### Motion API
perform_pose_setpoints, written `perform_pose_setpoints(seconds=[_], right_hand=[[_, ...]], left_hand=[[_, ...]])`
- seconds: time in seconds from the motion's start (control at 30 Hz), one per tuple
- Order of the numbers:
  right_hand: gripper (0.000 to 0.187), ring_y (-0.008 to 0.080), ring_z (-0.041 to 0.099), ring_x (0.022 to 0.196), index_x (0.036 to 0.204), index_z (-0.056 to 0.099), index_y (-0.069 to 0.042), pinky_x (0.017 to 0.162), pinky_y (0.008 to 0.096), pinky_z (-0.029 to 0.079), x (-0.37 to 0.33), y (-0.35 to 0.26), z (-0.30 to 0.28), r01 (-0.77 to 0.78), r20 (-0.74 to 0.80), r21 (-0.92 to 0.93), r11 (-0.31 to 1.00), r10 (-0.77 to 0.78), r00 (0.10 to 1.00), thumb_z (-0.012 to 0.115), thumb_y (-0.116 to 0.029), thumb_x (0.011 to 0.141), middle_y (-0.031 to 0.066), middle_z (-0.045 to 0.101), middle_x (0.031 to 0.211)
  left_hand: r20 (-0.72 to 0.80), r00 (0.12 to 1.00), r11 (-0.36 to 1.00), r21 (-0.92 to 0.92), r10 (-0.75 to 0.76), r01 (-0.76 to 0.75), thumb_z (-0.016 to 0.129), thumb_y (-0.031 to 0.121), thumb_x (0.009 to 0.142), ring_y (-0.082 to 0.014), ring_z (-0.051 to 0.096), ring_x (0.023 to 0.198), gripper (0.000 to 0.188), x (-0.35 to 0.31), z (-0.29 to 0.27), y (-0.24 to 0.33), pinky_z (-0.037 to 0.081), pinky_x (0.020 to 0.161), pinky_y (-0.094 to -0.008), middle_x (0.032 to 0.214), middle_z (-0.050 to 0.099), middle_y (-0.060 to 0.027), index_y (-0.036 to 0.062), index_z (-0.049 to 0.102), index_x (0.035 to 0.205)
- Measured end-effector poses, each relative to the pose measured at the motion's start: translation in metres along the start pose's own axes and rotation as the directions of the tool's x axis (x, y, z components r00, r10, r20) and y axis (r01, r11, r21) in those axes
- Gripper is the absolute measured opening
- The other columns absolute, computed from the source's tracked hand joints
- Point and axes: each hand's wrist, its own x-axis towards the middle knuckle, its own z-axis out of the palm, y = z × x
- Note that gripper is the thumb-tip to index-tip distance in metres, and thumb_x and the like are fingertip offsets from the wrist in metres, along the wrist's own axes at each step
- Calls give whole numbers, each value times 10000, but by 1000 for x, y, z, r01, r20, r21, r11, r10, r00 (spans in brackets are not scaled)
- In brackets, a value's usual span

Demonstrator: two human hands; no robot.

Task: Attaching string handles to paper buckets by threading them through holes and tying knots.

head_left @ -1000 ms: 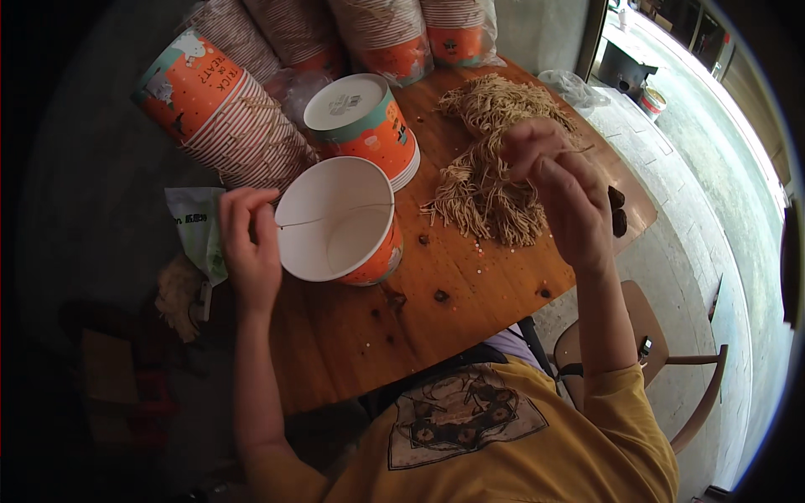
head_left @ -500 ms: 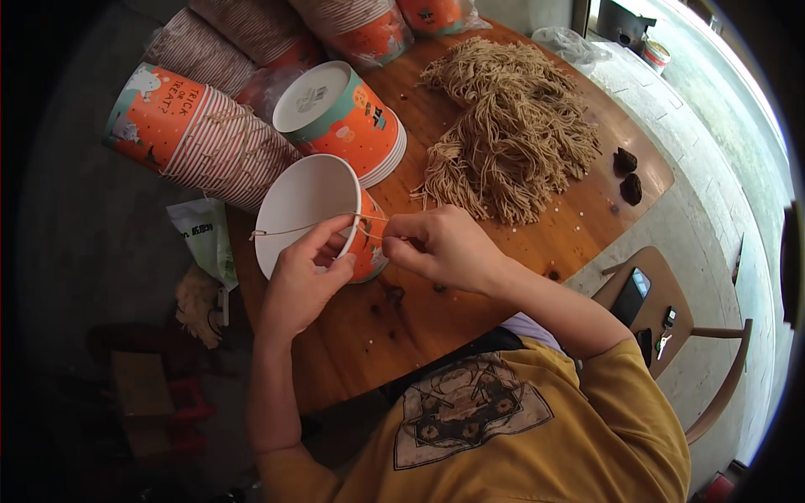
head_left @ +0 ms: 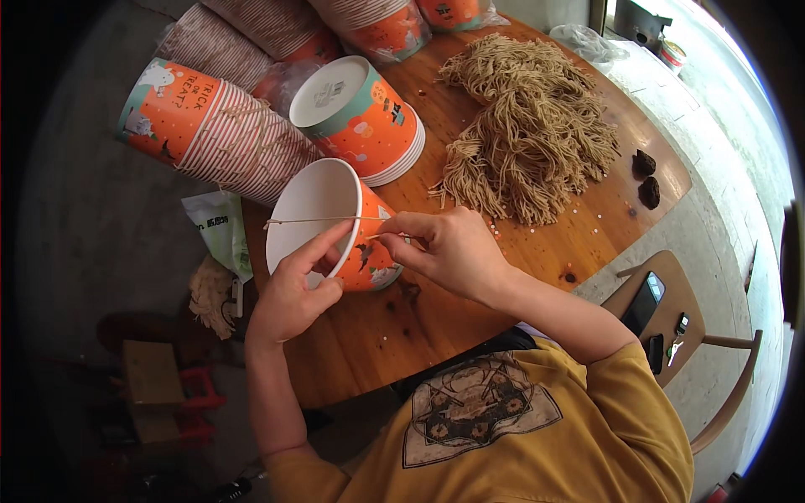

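An orange printed paper bucket (head_left: 366,267) lies tilted on the table, its white mouth facing left. My left hand (head_left: 289,293) grips its near rim, with some fingers inside and the thumb near the outer wall. A thin tan cord (head_left: 306,220) stretches across the mouth from a small knot at the left and passes by my left index fingertip. My right hand (head_left: 449,250) is closed, thumb and index finger pinching the cord beside the bucket's outer wall. A heap of tan cords (head_left: 537,134) lies beyond my right hand.
Behind the bucket stand an upside-down stack of buckets (head_left: 360,117) and a long nested stack (head_left: 243,142). Bagged bucket stacks (head_left: 352,25) fill the far edge. Two dark lumps (head_left: 647,178) lie at the right. A chair (head_left: 675,314) holds a phone (head_left: 644,303) and keys.
The view has shifted a little, so everything sits slightly further right. My right fingers still pinch the cord near the rim, and my left hand keeps its hold on the bucket.
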Motion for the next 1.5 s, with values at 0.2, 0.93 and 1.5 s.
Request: perform_pose_setpoints(seconds=[0.2, 0.93, 1.5], right_hand=[[150, 205, 581, 465, 877, 683, -67, 497, 321, 476, 3, -10, 0, -46, 94, -9, 999, 47, 994, 604, -155, 784, 100, 572, 554], [136, 336, 606, 565, 773, 627, -79, 560, 419, 492, -4, -12, 8, -107, 114, 158, 982, 89, 989, 586, -207, 789, 138, 588, 589], [157, 330, 612, 547, 875, 668, -104, 547, 426, 503, -8, -6, 7, -106, 99, 54, 993, 100, 990, 602, -227, 804, 139, 602, 590]], left_hand=[[31, 999, 1000, -21, 16, -16, 502, -25, 763, -97, 510, 843, 629, -5, 0, -6, 434, 770, -229, 915, 539, -28, 43, 436, 1384], [50, 995, 996, 37, 83, -85, 519, -31, 752, -122, 534, 803, 661, -11, 8, -11, 461, 785, -270, 876, 557, -37, 90, 431, 1397], [11, 993, 990, 68, 120, -121, 495, 65, 934, -195, 619, 828, 106, 33, 27, -18, 481, 764, -316, 906, 641, -105, -4, 528, 1007]])
